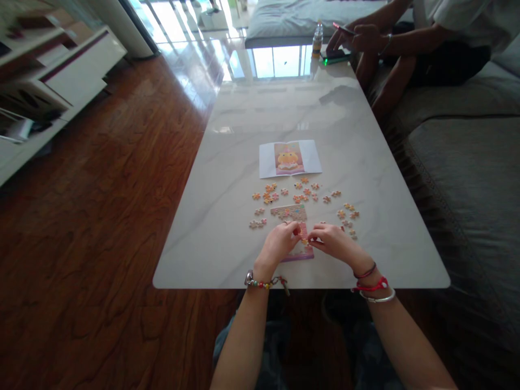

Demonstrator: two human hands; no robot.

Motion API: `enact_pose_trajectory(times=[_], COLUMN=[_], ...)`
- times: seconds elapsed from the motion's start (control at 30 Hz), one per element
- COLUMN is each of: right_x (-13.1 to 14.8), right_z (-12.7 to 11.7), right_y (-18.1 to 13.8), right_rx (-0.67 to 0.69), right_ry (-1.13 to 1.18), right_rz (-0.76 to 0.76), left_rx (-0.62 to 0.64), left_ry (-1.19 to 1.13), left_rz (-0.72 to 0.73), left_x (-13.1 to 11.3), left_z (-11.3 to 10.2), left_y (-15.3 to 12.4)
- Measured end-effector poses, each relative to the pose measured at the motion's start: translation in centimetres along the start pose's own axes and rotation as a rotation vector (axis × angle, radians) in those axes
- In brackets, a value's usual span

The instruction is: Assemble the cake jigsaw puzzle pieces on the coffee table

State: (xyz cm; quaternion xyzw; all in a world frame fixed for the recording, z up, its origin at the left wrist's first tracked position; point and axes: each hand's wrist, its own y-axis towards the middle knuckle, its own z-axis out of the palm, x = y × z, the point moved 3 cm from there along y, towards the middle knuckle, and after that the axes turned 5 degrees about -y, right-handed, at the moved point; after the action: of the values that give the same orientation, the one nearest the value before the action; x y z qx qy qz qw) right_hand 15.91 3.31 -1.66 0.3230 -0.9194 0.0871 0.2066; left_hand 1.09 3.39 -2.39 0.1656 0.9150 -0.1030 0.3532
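A partly assembled jigsaw puzzle (287, 210) lies near the front edge of the table, its top rows and purple lower border showing. My left hand (278, 242) rests over its left side, fingers pinched together above the pink right part. From the right, my right hand (333, 241) reaches to the puzzle's right edge with thumb and fingers closed. A small yellow-orange jigsaw piece (304, 242) shows between the two hands; whether either grips it is unclear. My hands hide much of the puzzle's middle. Loose jigsaw pieces (301, 199) lie beyond the puzzle, with more to both sides.
Behind the pieces, a creased paper sheet (311, 156) bears a printed picture of a yellow-orange character. On the marble-look table (244, 124), a bottle (317, 40) stands at the far end beside a dark device with a green light. A person (406, 38) sits right, holding a phone.
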Motion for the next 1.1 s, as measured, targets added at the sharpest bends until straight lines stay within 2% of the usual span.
enact_pose_trajectory(times=[0.8, 1.1], right_x=[-0.24, -0.15], right_z=[0.46, 0.27], right_y=[-0.14, -0.21], right_rx=[0.003, 0.029], right_ry=[-0.004, -0.059], right_rz=[0.007, 0.002], left_rx=[0.050, 0.049], left_ry=[-0.040, -0.045], left_rz=[-0.052, -0.013], left_x=[0.03, 0.23], left_z=[0.39, 0.56], left_y=[0.13, 0.14])
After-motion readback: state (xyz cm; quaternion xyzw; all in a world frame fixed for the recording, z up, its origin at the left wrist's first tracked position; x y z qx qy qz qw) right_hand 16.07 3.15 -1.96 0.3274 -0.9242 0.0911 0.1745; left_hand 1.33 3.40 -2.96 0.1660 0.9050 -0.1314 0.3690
